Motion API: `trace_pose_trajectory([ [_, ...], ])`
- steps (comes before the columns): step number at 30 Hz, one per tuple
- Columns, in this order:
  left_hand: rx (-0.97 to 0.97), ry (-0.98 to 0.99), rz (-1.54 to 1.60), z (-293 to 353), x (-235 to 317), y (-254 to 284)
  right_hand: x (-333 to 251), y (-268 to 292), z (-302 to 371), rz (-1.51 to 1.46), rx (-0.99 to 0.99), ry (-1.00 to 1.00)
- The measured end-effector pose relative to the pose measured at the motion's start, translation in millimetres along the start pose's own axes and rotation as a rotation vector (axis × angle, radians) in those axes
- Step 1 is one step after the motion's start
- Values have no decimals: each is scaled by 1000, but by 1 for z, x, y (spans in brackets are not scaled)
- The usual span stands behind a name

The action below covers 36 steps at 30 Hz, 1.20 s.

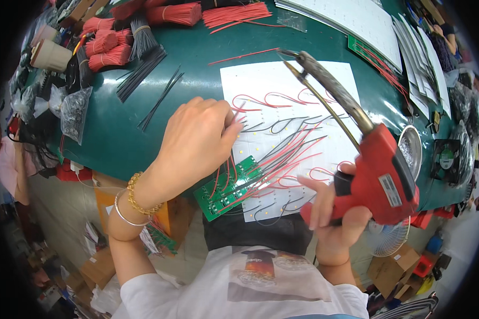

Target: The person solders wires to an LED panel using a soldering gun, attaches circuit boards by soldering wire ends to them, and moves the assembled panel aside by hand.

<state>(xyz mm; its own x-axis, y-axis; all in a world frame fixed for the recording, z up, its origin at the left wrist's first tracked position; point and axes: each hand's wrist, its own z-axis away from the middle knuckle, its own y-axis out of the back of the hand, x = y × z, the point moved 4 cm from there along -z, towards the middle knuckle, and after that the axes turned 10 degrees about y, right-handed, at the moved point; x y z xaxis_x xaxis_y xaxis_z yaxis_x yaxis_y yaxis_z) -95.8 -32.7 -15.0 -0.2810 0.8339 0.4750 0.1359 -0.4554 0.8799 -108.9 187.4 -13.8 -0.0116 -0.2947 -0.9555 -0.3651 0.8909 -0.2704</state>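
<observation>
My left hand is closed in a pinch over the left edge of a white LED board sheet. A blurred thin red wire appears to be between its fingertips. Beneath that hand lies a green circuit board with red and black wires rising from it, overlapping the white sheet. My right hand grips the handle of a red soldering gun. The gun's tip and thin feed tube point up and left, above the sheet's far edge. Rows of looped red and black wires stand along the sheet.
Bundles of red wires and black wires lie on the green table at the far left. White sheets are stacked at the far right. A metal bowl and a black fan are right of the gun.
</observation>
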Motion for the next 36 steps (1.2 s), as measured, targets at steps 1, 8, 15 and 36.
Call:
trace_pose_trajectory([
  [1,1,7,9,-2,0,0,-3,5,3,8,-7,-5],
  [8,-162,144,185,-6,-9,-3,-15,26,24,234,153,14],
  [15,-172,224,294,-8,-8,-9,-1,33,29,236,114,-145],
  [36,247,-24,212,9,-5,-18,6,36,31,269,90,-137],
])
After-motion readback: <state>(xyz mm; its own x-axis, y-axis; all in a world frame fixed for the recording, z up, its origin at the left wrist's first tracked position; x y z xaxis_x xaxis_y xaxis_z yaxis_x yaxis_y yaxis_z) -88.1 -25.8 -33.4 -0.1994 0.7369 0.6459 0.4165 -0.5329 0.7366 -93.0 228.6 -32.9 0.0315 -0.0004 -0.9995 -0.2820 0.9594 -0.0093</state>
